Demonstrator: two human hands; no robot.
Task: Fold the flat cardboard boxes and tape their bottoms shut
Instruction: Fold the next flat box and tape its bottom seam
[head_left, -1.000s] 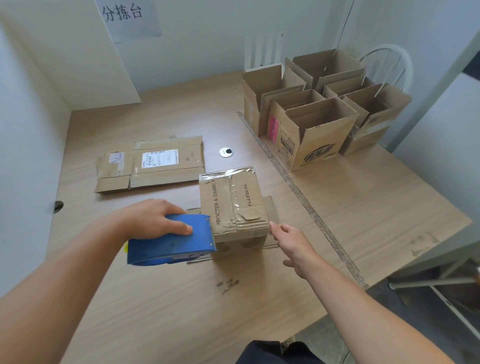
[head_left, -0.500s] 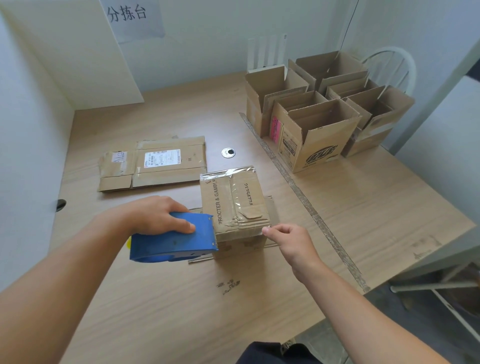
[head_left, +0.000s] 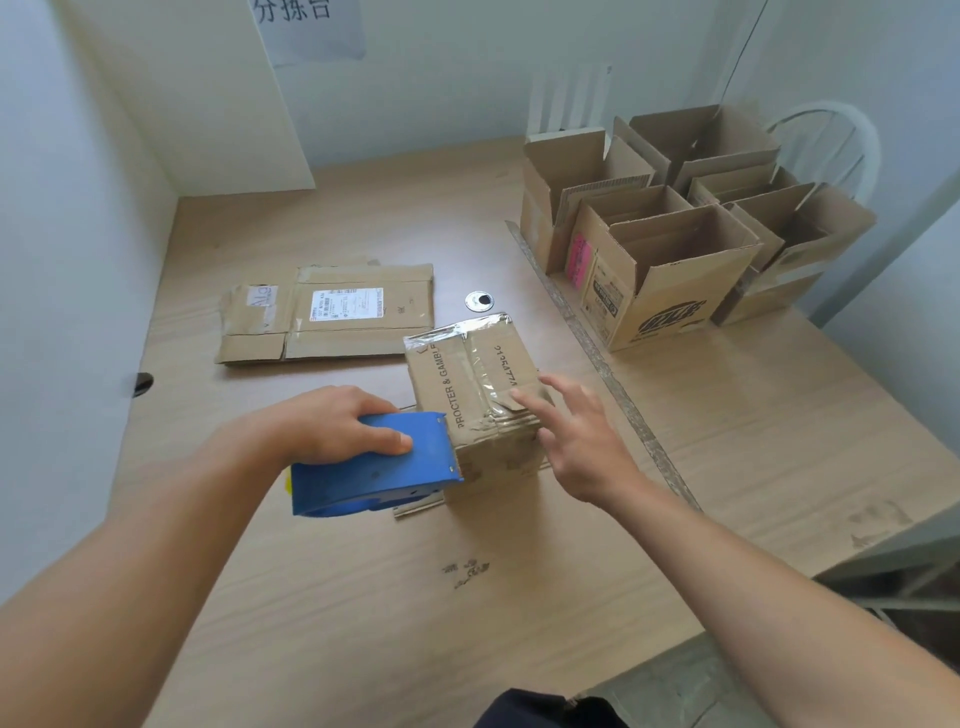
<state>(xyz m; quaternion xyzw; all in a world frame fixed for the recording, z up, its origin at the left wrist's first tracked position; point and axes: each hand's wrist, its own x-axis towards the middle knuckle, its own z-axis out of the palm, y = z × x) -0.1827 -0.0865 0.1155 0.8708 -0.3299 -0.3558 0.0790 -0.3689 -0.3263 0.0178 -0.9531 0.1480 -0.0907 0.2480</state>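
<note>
Room: white walls (head_left: 62, 208) close in at 9 and 12 o'clock, with a paper sign (head_left: 309, 26) bearing printed characters high at 12. Worktop (head_left: 363, 597): pale wood-grain laminate, with a scuffed tape strip (head_left: 613, 384) running from 1 towards 4 o'clock and dark smudges near the front. At 2 o'clock stands a cluster of open boxes (head_left: 675, 270), flaps up, packed touching one another; a white chair (head_left: 826, 145) shows behind them. At 10 o'clock of centre a flat box (head_left: 332, 317) lies label-side up. At centre sits the small box (head_left: 467, 384), bottom side up, shiny clear tape along its seam and over the far edge. The blue tape dispenser (head_left: 374, 467) butts against the box's 9 o'clock face. The left hand (head_left: 332, 426) grips the dispenser from above, fingers curled over it, thumb along the near side. The right hand (head_left: 576, 436) has its fingers straight and spread, holding nothing, fingertips over the box top's 3 o'clock edge; contact not resolvable. A round metal grommet (head_left: 479, 301) sits at 12 o'clock of the small box. Versus 0.5 s ago: the right hand then pinched at the box's near corner at 4 o'clock; it has since opened and lifted onto the top edge. Dispenser and left hand unchanged against the box.
</note>
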